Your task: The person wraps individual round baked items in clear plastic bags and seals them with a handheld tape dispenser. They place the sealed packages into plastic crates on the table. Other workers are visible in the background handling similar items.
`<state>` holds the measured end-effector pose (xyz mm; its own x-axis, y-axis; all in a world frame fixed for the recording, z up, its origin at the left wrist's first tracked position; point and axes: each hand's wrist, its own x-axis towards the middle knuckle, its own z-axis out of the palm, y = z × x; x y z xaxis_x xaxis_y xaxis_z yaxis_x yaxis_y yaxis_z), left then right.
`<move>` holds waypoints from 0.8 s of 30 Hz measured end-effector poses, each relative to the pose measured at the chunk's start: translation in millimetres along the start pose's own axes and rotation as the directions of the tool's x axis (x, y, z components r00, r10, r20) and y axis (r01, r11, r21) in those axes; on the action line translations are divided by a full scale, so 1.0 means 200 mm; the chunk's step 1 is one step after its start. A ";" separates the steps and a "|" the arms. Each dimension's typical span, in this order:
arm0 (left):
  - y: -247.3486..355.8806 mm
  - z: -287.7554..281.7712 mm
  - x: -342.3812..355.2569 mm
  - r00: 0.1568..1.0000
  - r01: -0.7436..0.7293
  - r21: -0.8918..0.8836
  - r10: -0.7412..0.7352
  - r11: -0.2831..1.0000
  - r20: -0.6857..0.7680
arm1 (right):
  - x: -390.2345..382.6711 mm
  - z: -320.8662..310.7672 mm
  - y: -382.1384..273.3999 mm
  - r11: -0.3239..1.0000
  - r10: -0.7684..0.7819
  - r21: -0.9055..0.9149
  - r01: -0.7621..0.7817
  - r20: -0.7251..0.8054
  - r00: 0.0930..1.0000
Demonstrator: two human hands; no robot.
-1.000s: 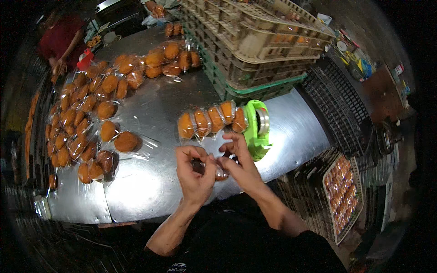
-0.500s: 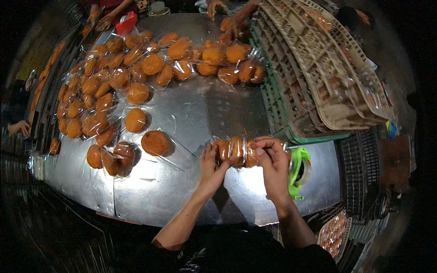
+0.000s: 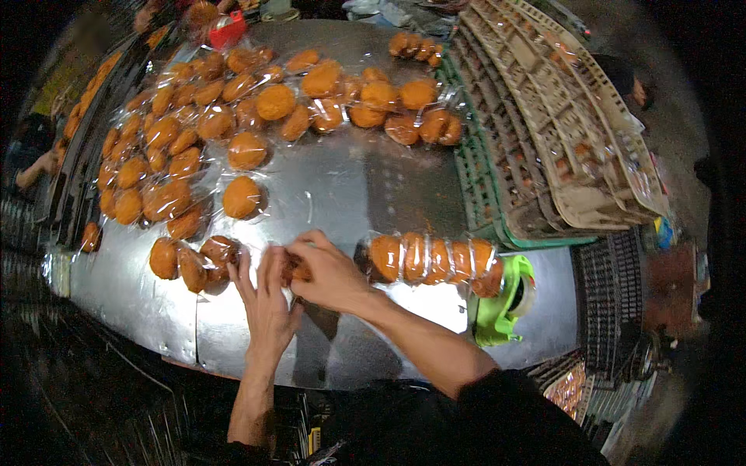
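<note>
A brown bun (image 3: 296, 271) in clear film lies mostly hidden between my two hands near the middle of the metal table. My right hand (image 3: 330, 273) reaches across to the left, its fingers curled round that bun. Against its left side rests my left hand (image 3: 268, 299), fingers stretched and somewhat apart. Just left of those fingertips is a small group of film-wrapped buns (image 3: 192, 266). A row of buns tightly wrapped in film (image 3: 435, 259) lies to the right, untouched. Next to it stands a bright green tape dispenser (image 3: 497, 314).
Many wrapped buns (image 3: 162, 133) cover the table's far left and back. Stacked plastic crates (image 3: 536, 132), beige over green, rise at the right. A red tape dispenser (image 3: 227, 31) is at the far edge. Another person's hand (image 3: 40, 165) shows at the left.
My hands have let go of the wrapped row, which stays by the green dispenser, and moved left to the single bun. The other person's hands at the back right are gone, leaving buns there.
</note>
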<state>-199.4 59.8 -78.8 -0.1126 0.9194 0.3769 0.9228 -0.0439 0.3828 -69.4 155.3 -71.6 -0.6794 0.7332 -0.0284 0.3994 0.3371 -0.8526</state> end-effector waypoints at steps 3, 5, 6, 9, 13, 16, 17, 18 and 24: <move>0.18 0.01 0.06 0.991 -0.116 -0.408 0.133 0.906 0.013 | -0.41 -0.38 -0.09 0.919 0.083 0.393 -0.043 -0.085 0.993; 0.39 0.01 0.06 0.972 0.183 -0.820 0.023 0.542 0.232 | -0.67 -0.55 -0.12 0.854 0.150 0.520 -0.029 -0.192 0.970; 0.52 0.05 0.08 0.975 0.195 -0.899 0.019 0.391 0.220 | -0.78 -0.58 -0.13 0.886 0.065 0.458 0.075 -0.283 0.957; 0.82 0.11 0.13 0.988 0.157 -0.981 -0.027 0.115 0.155 | -1.01 -0.44 -0.17 0.948 0.048 0.266 0.175 -0.663 0.747; 1.00 0.08 0.06 0.999 0.033 -0.937 0.014 0.347 0.040 | -1.24 -0.48 -0.16 0.975 -0.006 0.142 0.170 -0.751 0.660; 1.07 0.01 -0.05 0.943 -0.293 -0.797 0.295 0.527 -0.152 | -1.35 -0.57 -0.18 0.971 -0.143 -0.001 0.238 -0.804 0.577; 1.10 -0.01 -0.08 0.960 -0.257 -0.838 0.228 0.481 -0.163 | -1.37 -0.60 -0.18 0.980 -0.158 -0.050 0.194 -0.788 0.596; 1.14 -0.01 -0.10 0.982 -0.177 -0.887 0.138 0.427 -0.130 | -1.38 -0.62 -0.18 0.974 -0.100 0.034 0.226 -0.825 0.557; 1.30 0.04 -0.17 0.975 0.072 -0.996 -0.213 0.044 0.061 | -1.40 -0.68 -0.14 0.799 0.056 0.396 0.453 -0.799 0.599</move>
<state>47.5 20.2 1.5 -0.2838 0.9298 0.2345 -0.3347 -0.3253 0.8844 192.6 21.1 32.1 0.1067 0.9298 0.3521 -0.2323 0.3677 -0.9005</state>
